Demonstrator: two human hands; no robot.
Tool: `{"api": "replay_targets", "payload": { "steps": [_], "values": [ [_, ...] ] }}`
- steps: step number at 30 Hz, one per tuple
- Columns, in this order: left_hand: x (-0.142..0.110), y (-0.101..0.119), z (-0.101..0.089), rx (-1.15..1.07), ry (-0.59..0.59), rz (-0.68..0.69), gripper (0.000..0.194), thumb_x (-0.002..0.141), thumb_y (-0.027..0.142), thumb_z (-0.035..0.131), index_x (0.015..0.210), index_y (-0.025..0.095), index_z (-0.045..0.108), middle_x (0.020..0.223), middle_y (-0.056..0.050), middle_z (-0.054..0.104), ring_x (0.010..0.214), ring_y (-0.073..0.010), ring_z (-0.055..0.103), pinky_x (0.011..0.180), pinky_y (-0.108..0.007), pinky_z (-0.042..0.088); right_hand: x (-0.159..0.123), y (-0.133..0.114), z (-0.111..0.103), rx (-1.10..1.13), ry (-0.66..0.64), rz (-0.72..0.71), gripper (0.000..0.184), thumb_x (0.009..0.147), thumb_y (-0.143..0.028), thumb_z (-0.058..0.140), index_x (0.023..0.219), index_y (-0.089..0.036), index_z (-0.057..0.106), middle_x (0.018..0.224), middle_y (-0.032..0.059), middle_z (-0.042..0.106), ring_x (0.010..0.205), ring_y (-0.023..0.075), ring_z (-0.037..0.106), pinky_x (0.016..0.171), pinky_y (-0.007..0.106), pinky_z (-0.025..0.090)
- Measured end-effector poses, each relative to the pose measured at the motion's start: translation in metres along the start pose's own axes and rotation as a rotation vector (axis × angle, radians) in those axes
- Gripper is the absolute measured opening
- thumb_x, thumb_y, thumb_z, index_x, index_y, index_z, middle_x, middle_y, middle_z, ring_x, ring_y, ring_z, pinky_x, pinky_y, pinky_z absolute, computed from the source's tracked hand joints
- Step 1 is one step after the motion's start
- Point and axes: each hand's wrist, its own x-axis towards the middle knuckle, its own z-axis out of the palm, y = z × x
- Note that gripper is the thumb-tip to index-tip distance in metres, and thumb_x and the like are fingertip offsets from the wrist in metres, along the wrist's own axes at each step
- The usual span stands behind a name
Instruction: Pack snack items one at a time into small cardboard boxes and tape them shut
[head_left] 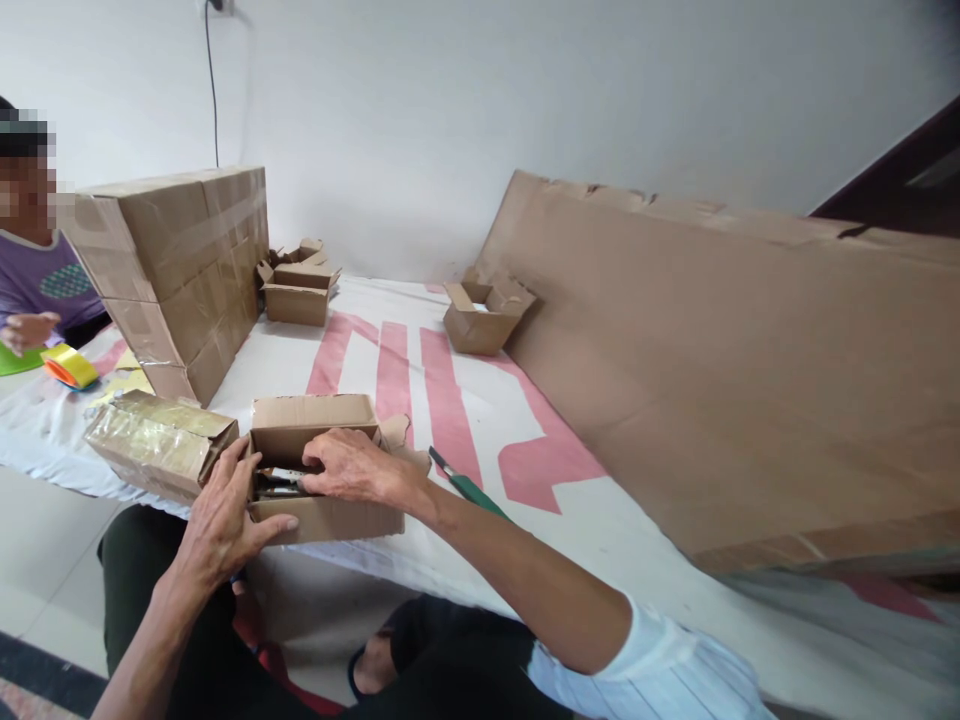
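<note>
An open cardboard box lies at the table's near edge with its flaps folded out. My left hand braces its left end, fingers along the end wall and thumb spread over the front flap. Into the box reaches my right hand, its fingers curled and the fingertips down by some white and dark items whose kind I cannot make out. What those fingers hold, if anything, is hidden. Touching the left hand's side is a closed, taped cardboard box. A green-handled cutter rests right of the open box, partly behind my forearm.
Stacked taped cartons stand at the left. Small open boxes sit behind them, and another open box is farther right. A large cardboard sheet leans along the right. Tape rolls lie near a person at far left.
</note>
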Motion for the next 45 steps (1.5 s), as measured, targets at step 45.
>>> {"api": "replay_targets", "payload": {
  "steps": [45],
  "values": [
    [0.008, -0.008, 0.007, -0.041, 0.042, -0.053, 0.099, 0.078, 0.048, 0.092, 0.162, 0.022, 0.046, 0.167, -0.02, 0.05, 0.156, -0.0436, 0.053, 0.126, -0.062, 0.049, 0.0, 0.055, 0.016, 0.329, 0.162, -0.157, 0.039, 0.098, -0.022, 0.063, 0.063, -0.02, 0.047, 0.062, -0.0038, 0.049, 0.065, 0.0131, 0.045, 0.068, 0.03, 0.028]
  ]
}}
